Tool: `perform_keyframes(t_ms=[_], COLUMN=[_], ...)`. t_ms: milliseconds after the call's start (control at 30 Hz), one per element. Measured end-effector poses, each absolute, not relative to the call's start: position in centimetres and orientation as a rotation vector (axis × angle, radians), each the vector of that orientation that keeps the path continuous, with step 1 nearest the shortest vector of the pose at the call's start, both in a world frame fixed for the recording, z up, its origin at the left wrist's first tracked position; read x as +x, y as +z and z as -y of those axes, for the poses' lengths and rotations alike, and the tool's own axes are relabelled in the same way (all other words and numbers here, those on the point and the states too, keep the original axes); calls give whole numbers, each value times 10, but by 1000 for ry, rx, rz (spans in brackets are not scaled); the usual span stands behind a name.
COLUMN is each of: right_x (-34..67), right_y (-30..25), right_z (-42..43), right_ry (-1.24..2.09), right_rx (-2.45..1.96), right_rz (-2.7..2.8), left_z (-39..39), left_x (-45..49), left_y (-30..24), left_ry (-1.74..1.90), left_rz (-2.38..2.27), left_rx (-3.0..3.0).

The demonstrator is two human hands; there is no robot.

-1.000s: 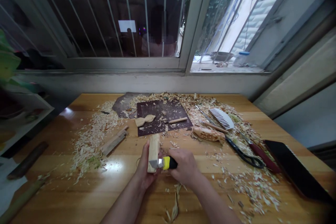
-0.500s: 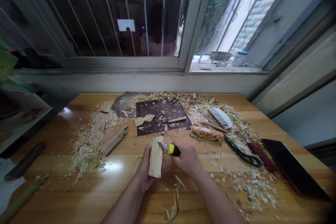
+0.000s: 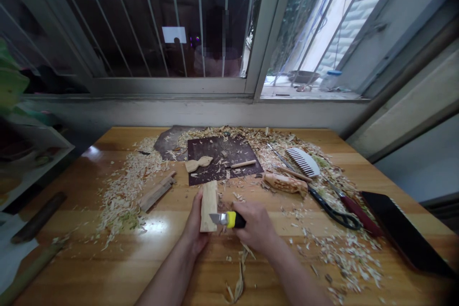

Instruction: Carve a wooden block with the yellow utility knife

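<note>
In my left hand (image 3: 194, 222) a pale, squared block of wood (image 3: 209, 201) stands nearly upright, gripped from its left side and below. My right hand (image 3: 257, 228) is wrapped round the black and yellow handle of a utility knife (image 3: 231, 219). Its short blade points left and lies across the lower part of the block's face. Just beyond the block is a dark mat (image 3: 236, 148) bearing a small carved wooden piece (image 3: 199, 163) with a narrow waist and a wooden-handled tool (image 3: 243, 164).
Wood shavings (image 3: 129, 184) are strewn over the table (image 3: 107, 267). To the right lie a partly carved brown wood piece (image 3: 285, 184), a white comb (image 3: 303, 161), black-handled scissors (image 3: 333, 210), a red-handled tool (image 3: 360, 215) and a black slab (image 3: 403, 234). Wood strips (image 3: 158, 192) lie left.
The knife has moved down the block, from near its top to its lower part, and its blade now points more level. The block has shifted slightly up and left.
</note>
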State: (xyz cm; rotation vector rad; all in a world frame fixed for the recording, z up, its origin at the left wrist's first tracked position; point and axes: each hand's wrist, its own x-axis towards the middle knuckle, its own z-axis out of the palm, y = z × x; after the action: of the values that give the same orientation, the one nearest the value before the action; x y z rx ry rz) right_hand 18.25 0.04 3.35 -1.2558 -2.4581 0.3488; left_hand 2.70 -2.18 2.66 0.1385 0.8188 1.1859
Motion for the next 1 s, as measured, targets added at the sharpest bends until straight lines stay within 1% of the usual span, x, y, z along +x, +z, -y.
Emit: perform_keyframes(t_ms=[267, 433, 700, 833, 1000], right_x=[183, 184, 182, 176, 171], right_y=[38, 32, 24, 25, 24], right_z=[4, -2, -11, -10, -7], right_ry=[343, 319, 341, 369, 269], right_rx=[-1225, -1398, -1600, -1665, -1757], right_rz=[2552, 2430, 2287, 2237, 2179], left_z=[19, 21, 26, 26, 26], left_x=[21, 22, 29, 29, 31], left_y=[30, 29, 36, 32, 31], left_ry=[1313, 1173, 1068, 1052, 1102], left_rz=[-898, -992, -1069, -1060, -1109], left_rx=[269, 317, 312, 295, 286])
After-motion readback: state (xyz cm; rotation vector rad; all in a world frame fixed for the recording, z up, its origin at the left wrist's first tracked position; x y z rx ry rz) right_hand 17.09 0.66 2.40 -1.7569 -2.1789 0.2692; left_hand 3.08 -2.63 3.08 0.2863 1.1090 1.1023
